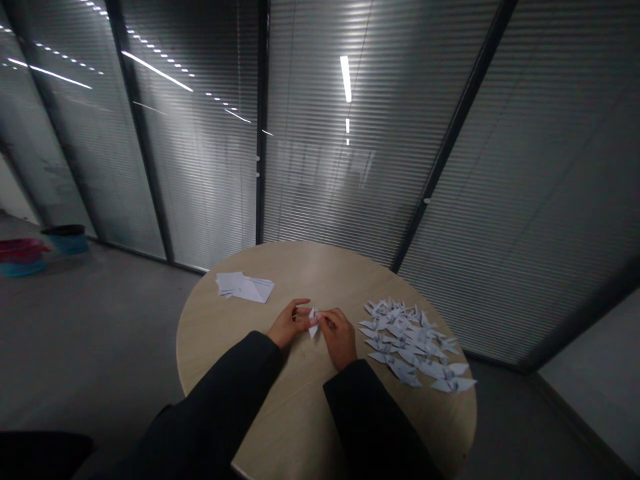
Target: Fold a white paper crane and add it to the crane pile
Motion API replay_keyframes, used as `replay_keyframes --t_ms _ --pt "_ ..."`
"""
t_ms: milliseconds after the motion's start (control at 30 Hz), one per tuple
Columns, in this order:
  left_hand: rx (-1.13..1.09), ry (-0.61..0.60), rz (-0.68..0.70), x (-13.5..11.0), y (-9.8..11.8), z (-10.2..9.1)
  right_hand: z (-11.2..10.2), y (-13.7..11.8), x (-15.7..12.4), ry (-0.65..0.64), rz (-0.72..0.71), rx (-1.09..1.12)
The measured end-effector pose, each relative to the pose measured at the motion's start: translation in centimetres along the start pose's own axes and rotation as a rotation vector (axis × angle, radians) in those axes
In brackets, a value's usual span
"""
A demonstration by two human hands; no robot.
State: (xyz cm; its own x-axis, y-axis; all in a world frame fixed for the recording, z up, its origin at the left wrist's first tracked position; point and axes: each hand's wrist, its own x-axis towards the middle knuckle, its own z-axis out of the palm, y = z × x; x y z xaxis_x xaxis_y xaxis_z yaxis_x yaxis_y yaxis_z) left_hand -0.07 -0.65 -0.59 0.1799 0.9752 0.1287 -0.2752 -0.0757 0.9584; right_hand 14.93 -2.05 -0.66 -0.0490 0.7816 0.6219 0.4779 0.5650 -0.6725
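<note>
Between my two hands, above the middle of the table, is a small folded white paper [313, 327], narrow and pointed at its lower end. My left hand [290, 323] pinches it from the left with thumb and fingers. From the right, my right hand [339, 333] grips its upper edge between thumb and forefinger. My fingers cover part of the paper, so its full shape is hidden. To the right of my hands lie several folded paper cranes [405, 340], spread close together. Beyond my left hand rests a loose stack of white paper sheets [246, 287].
The round wooden table [300, 263] has its far edge close to a glass partition with blinds [325, 193]. On the floor at the far left stand a blue bin with a red liner [23, 257] and a blue bin with a black liner [67, 239].
</note>
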Motion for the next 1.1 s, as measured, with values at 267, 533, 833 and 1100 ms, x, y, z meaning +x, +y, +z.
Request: replay_keyframes --t_ms 267,533,833,1100 --pt "0.008 -0.017 0.037 0.2 -0.4 -0.3 -0.2 0.0 -0.1 0.010 0.053 0.074" --pt "0.024 -0.102 0.025 0.1 -0.8 -0.2 0.6 1.0 0.2 -0.008 0.298 0.205" --pt "-0.021 -0.018 0.007 0.3 -0.9 -0.5 0.1 1.1 0.5 0.003 0.307 0.357" --pt "-0.019 0.053 -0.013 0.4 -0.5 -0.9 0.1 1.2 0.5 0.023 0.432 0.519"
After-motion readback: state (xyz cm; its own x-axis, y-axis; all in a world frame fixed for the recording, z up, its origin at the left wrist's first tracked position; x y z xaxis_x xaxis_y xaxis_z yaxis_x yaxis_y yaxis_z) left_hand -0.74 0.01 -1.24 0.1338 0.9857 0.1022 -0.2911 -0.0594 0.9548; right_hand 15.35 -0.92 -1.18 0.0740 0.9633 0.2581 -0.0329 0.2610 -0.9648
